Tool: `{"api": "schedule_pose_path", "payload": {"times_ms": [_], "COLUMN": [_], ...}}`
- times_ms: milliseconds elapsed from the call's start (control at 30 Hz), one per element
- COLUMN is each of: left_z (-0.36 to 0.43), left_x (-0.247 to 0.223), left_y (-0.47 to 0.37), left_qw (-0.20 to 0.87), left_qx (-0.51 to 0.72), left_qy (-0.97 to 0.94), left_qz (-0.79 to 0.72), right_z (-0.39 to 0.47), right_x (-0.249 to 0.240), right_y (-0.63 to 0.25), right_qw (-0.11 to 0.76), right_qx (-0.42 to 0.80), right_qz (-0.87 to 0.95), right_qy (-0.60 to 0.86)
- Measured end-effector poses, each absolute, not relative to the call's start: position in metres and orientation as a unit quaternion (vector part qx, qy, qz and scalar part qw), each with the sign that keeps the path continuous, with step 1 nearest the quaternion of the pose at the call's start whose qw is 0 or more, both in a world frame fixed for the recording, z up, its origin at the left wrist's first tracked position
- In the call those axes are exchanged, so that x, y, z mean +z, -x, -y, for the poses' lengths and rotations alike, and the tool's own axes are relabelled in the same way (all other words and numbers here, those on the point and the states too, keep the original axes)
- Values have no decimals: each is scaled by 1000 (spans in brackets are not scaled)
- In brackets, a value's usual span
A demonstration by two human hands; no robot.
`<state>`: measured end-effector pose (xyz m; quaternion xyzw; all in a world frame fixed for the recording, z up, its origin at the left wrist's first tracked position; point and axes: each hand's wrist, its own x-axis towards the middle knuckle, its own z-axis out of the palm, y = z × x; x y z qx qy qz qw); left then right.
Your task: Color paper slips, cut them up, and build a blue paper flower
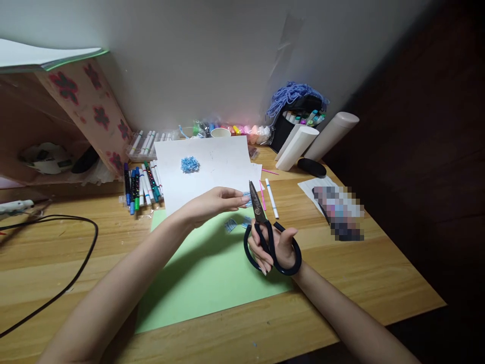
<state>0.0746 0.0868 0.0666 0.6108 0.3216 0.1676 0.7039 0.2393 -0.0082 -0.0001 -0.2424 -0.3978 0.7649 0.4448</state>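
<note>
My right hand (271, 250) is wrapped through the black handles of a pair of scissors (259, 206), whose blades look closed and point up and away from me. My left hand (223, 202) pinches a small blue-and-white piece of paper (246, 198) between thumb and fingers, right beside the blade tips. Below them, blue-marked paper scraps (230, 225) lie on a green sheet (204, 280). Farther back, a pile of blue paper bits (190, 164) sits on a white sheet (223, 159).
Several markers (142, 187) lie at the left, and a single white marker (272, 198) lies right of the scissors. White tubes (297, 147) and a black pen holder (282, 132) with blue yarn (295, 95) stand back right. A black cable (93, 242) loops at left.
</note>
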Motion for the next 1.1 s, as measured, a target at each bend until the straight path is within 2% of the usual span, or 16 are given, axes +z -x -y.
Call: {"api": "schedule_pose_path", "payload": {"times_ms": [100,200,333,500,633,733,1100], "left_z": [-84,-86,-92,-81,-68,-68,-70], "left_x": [64,66,72,71,67,66,69], "left_y": [-79,-77,-68,-72,-80,-80,-85], "left_qw": [759,769,687,587,552,539,599], "left_qx": [175,171,192,113,32,18,138], "left_qy": [-527,-491,-572,-701,-752,-760,-675], "left_qz": [-340,-372,-405,-388,-359,-363,-407], "right_z": [9,10,8,0,-3,-3,-5], "right_x": [-1,-3,3,7,2,0,2], "right_y": [-239,-238,-237,-240,-243,-243,-245], "right_qw": [449,448,466,571,553,557,624], "right_qx": [757,744,692,488,449,420,379], "right_qz": [406,422,457,454,477,490,451], "right_qy": [245,261,308,480,516,522,513]}}
